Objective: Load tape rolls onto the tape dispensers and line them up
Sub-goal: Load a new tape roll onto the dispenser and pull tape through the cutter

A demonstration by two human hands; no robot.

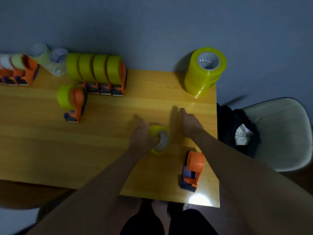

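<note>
My left hand (141, 134) grips a yellow tape roll (160, 139) near the middle of the wooden table (42, 133), with a finger hooked into its core. To the right of the roll, my right hand (190, 123) hovers with its fingers relaxed, holding nothing. An empty orange dispenser (192, 171) lies near the front edge, under my right forearm. A row of several loaded dispensers (96, 73) stands at the back, and one more loaded dispenser (72, 100) lies just in front of it. A stack of yellow rolls (204, 72) stands at the back right corner.
More orange dispensers (18, 72) and pale tape rolls (49, 56) sit at the back left. A pale chair (284, 133) with dark cloth (237, 126) on it stands right of the table. A bright glare spot marks the front right corner.
</note>
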